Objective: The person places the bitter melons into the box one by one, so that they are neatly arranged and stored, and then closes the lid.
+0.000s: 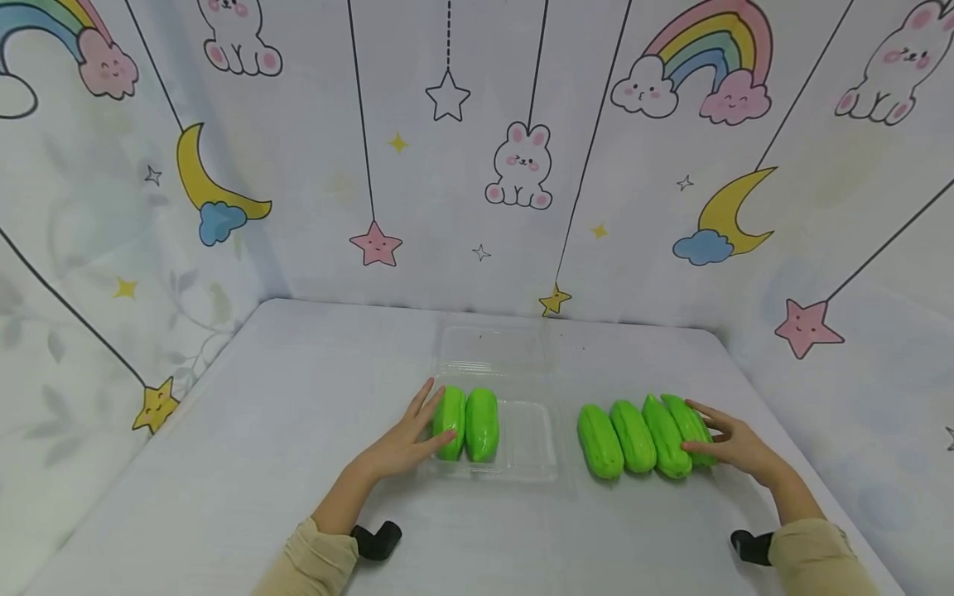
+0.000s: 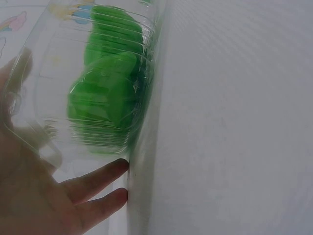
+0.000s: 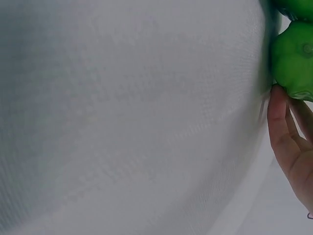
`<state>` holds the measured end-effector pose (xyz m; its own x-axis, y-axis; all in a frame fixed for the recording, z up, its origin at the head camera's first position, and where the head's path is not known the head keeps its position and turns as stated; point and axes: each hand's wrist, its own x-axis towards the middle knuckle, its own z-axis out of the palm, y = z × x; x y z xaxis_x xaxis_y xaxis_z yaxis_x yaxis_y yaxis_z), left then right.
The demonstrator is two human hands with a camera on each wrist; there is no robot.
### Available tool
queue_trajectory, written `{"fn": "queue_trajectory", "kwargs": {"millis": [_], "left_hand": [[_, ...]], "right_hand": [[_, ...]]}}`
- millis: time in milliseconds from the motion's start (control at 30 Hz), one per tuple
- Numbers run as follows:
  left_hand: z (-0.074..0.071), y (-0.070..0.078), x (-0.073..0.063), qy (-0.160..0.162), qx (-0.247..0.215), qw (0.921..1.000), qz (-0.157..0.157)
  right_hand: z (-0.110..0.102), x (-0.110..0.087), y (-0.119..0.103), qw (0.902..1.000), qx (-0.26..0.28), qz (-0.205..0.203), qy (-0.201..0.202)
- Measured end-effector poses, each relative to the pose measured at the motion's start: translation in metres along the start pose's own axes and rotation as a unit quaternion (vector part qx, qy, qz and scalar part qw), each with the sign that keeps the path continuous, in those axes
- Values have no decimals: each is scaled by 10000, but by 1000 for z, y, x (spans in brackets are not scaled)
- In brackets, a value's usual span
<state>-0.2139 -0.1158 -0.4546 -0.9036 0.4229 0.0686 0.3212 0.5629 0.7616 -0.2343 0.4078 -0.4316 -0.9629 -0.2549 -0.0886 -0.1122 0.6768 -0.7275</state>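
Note:
Two bright green, glossy, ridged cucumber-shaped pieces (image 1: 482,425) lie side by side in the left half of a clear plastic clamshell box (image 1: 529,443), its lid folded back. At the box's left side is my left hand (image 1: 398,447), fingers spread and straight, thumb over the leftmost piece. In the left wrist view, two of its fingertips (image 2: 122,167) touch the table outside the box wall. Several similar pieces (image 1: 633,436) lie in a row right of the box. My right hand (image 1: 741,447) holds the rightmost green piece (image 1: 687,420) between thumb and fingers.
A white cloth covers the table (image 1: 298,372). The clear lid (image 1: 492,348) lies flat behind the box. Patterned fabric walls (image 1: 313,149) rise around the back and sides. Black wrist devices (image 1: 378,540) sit at both cuffs.

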Motion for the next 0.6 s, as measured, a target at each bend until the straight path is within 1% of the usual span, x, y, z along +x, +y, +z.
{"fn": "queue_trajectory", "kwargs": {"millis": [367,600], "left_hand": [[0,0,0,-7,20,10000,28],[0,0,1,-17,15,10000,-16]], "right_hand": [[-2,-2,3,9986,487,136,-131],[-1,-2,7,9988,420,236,-21]]}}
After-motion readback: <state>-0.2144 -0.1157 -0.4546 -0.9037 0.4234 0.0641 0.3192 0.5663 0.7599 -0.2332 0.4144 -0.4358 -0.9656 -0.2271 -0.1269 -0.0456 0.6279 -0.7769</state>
